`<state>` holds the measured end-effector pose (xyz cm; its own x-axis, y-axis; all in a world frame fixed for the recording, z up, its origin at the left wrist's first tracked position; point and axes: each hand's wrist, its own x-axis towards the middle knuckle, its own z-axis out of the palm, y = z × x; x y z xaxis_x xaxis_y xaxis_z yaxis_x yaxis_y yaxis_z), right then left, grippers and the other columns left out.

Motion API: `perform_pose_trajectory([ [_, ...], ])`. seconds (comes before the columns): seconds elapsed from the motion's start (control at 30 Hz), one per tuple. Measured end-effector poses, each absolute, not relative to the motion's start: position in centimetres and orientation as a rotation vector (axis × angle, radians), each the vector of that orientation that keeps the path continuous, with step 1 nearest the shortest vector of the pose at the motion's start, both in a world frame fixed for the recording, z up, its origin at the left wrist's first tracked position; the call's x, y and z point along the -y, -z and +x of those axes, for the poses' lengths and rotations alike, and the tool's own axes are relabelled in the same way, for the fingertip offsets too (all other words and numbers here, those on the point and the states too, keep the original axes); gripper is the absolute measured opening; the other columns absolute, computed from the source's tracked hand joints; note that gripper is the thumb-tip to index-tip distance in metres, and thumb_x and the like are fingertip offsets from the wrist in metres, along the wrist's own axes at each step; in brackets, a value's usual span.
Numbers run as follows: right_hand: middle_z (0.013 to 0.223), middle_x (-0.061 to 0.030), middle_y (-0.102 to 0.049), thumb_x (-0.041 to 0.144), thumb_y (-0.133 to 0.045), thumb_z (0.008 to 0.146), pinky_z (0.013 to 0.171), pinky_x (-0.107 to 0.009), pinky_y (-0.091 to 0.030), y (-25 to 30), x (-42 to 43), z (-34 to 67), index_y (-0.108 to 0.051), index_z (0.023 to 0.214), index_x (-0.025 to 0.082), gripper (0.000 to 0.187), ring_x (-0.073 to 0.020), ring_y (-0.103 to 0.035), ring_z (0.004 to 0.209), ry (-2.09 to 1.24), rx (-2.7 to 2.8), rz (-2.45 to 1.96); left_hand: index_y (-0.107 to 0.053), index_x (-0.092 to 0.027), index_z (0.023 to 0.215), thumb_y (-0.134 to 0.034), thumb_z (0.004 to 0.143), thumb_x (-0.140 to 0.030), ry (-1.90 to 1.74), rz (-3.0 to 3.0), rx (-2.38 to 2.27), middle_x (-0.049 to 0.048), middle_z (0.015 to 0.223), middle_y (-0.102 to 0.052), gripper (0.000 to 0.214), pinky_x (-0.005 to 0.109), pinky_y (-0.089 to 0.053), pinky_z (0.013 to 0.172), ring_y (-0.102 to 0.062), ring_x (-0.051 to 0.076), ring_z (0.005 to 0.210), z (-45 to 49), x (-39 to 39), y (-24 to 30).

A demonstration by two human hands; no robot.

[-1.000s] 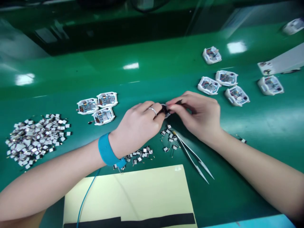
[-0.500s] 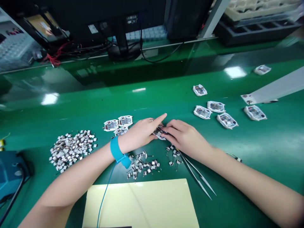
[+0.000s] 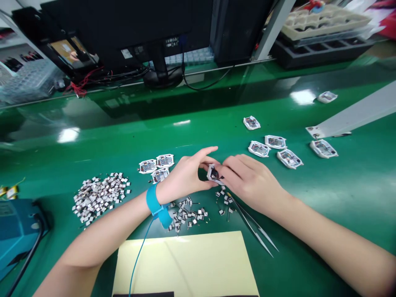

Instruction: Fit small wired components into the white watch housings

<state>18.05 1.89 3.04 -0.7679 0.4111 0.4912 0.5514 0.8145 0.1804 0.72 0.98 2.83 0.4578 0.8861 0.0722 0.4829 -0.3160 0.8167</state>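
Note:
My left hand (image 3: 188,171) grips a small white watch-like case (image 3: 213,174) by its edge between thumb and fingers, index finger raised. The case is tilted up, and a dark inside part shows. My right hand (image 3: 247,175) is closed, its fingertips pressed against the right side of the case; they hide whatever else they pinch. Metal tweezers (image 3: 258,231) lie on the table just below my right hand. Small silvery parts with short leads (image 3: 188,214) are scattered below my hands, with a smaller group (image 3: 225,201) beside the tweezers. A blue wrist strap (image 3: 155,203) circles my left wrist.
Three open white cases (image 3: 165,160) sit left of my hands; several more (image 3: 289,159) lie to the right. A big heap of small parts (image 3: 100,196) is at left, near a blue device (image 3: 18,235). A yellow sheet (image 3: 185,264) lies in front. A metal post (image 3: 355,109) slants in from the right.
The case has been tilted up between my hands, with its dark inside now showing. My right fingers have closed in on its right side. The view has shifted slightly.

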Motion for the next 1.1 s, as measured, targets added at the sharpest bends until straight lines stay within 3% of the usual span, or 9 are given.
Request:
perform_pose_trajectory([
  [0.33,0.060,-0.0036,-0.051,0.013,-0.047,0.079,0.053,-0.025,-0.040,-3.5,-2.2,17.6,-0.056,0.062,0.011,0.019,-0.0113,-0.043,0.056,0.088,2.478,-0.715,-0.033,-0.022,0.123,-0.069,0.060,-0.016,-0.646,1.985,-1.183,0.0017,0.100,-0.062,0.073,0.028,-0.050,0.076,-0.060,0.014,0.084,0.6,-0.4,-4.1],
  [0.47,0.073,-0.0050,-0.058,0.007,-0.047,0.078,0.057,-0.023,-0.045,-3.4,-1.6,17.5,-0.058,0.076,0.010,0.012,-0.0116,-0.051,0.064,-0.013,2.393,-0.776,-0.034,-0.021,0.121,-0.068,0.061,-0.014,-0.703,1.983,-1.212,0.0017,0.100,-0.062,0.070,0.028,-0.049,0.078,-0.059,0.014,0.085,0.7,0.0,-4.4],
  [0.6,0.084,-0.0078,-0.061,0.002,-0.042,0.078,0.062,-0.026,-0.047,-3.6,-0.9,18.1,-0.057,0.090,0.009,0.020,-0.0142,-0.056,0.073,0.124,2.373,-0.790,-0.034,-0.020,0.118,-0.065,0.063,-0.011,-0.768,1.981,-1.245,0.0013,0.101,-0.062,0.064,0.028,-0.049,0.077,-0.059,0.013,0.081,0.9,0.4,-4.6],
  [0.77,0.082,-0.0062,-0.063,0.005,-0.045,0.078,0.061,-0.028,-0.046,-4.4,-0.8,17.9,-0.057,0.082,0.012,0.015,-0.0151,-0.057,0.072,0.247,2.350,-0.861,-0.036,-0.021,0.116,-0.065,0.064,-0.013,-0.869,1.965,-1.231,0.0009,0.101,-0.062,0.060,0.028,-0.049,0.077,-0.059,0.013,0.081,1.1,0.7,-4.9],
  [0.9,0.084,-0.0029,-0.061,0.008,-0.051,0.076,0.064,-0.025,-0.046,-4.6,-1.3,17.5,-0.056,0.078,0.016,0.010,-0.0122,-0.056,0.076,-0.129,2.231,-0.905,-0.038,-0.021,0.115,-0.067,0.062,-0.013,-0.956,1.818,-1.164,0.0008,0.098,-0.062,0.061,0.025,-0.050,0.077,-0.060,0.011,0.080,1.0,0.9,-4.9],
  [1.1,0.080,-0.0012,-0.058,0.012,-0.056,0.075,0.056,-0.019,-0.043,-4.1,-1.6,17.2,-0.058,0.074,0.017,0.005,-0.0086,-0.054,0.076,-0.683,1.940,-0.947,-0.039,-0.020,0.114,-0.068,0.062,-0.012,-1.026,1.640,-1.084,0.0021,0.097,-0.061,0.060,0.024,-0.051,0.079,-0.060,0.011,0.081,1.1,1.0,-4.7],
])
